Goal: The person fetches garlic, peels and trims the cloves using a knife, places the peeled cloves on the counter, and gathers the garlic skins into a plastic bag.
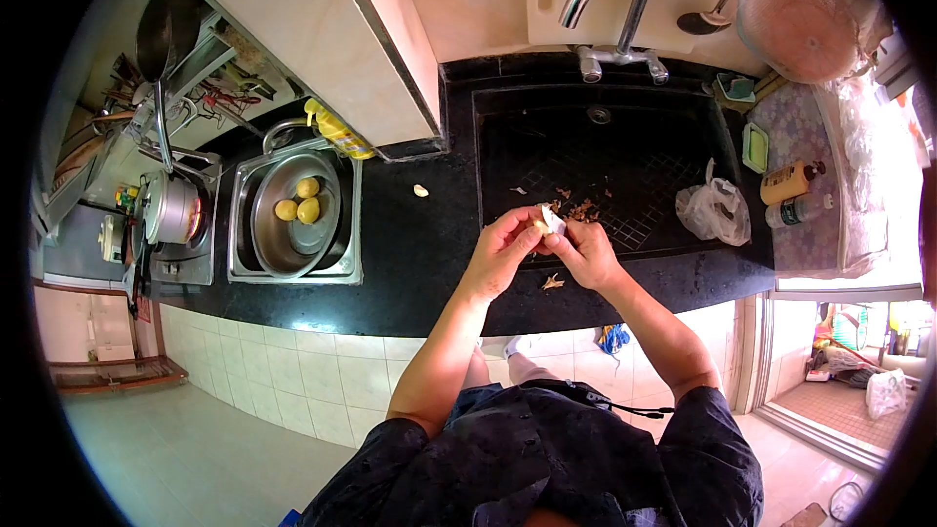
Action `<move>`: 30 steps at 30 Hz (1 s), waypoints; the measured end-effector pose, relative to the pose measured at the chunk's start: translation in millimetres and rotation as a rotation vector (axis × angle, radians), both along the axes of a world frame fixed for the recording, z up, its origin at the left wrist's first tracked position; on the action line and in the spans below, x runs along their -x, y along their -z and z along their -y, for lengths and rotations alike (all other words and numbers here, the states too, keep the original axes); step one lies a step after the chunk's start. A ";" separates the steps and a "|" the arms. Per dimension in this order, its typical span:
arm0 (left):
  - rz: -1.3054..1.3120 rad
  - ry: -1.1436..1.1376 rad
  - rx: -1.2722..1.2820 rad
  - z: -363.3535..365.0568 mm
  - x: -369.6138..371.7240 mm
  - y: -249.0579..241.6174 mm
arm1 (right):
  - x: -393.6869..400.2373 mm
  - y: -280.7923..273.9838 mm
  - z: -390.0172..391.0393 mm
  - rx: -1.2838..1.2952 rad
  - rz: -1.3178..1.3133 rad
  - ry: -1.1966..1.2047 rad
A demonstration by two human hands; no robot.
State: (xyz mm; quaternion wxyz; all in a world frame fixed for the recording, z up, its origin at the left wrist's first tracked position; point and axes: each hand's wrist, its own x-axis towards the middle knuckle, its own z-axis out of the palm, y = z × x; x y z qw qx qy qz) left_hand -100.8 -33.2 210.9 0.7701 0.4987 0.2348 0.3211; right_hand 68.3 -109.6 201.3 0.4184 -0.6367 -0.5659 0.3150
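Note:
My left hand [503,252] pinches a small pale garlic clove [543,227] in its fingertips, over the front edge of the sink. Right beside it, my right hand [586,254] is closed on a flat whitish piece [553,220] that meets the clove; I cannot tell whether it is a small blade or skin. A peeled clove [421,190] lies on the black counter to the left. Dry papery skin [552,282] rests on the counter edge below my hands. Brown peelings [583,211] are scattered in the black sink [566,151] just beyond.
Several yellow potatoes [307,210] sit in a metal bowl [265,197] set in the left steel basin. A knotted plastic bag [713,210] lies at the sink's right side. The tap [625,20] arches over the back. A pot [174,207] stands on the stove far left.

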 end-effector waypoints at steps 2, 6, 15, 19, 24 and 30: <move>0.027 0.003 0.026 1.0 -1.1 4.1 | 0.9 0.4 0.2 -0.035 -0.076 -0.016; 0.070 -0.002 0.079 4.1 -3.7 6.9 | -1.3 5.7 1.0 -0.099 -0.044 -0.038; -0.020 -0.041 0.005 1.8 -4.2 13.4 | -4.2 -3.0 -0.1 -0.111 0.210 0.037; -0.050 -0.030 -0.042 1.4 -2.9 3.9 | -6.7 -0.7 0.0 -0.131 0.247 0.026; -0.079 -0.019 -0.088 1.3 -1.6 -5.0 | -4.4 -5.8 -1.5 -0.161 0.242 0.078; -0.136 -0.008 -0.164 1.6 -0.4 -6.8 | -3.8 -6.0 -1.5 -0.145 0.239 0.069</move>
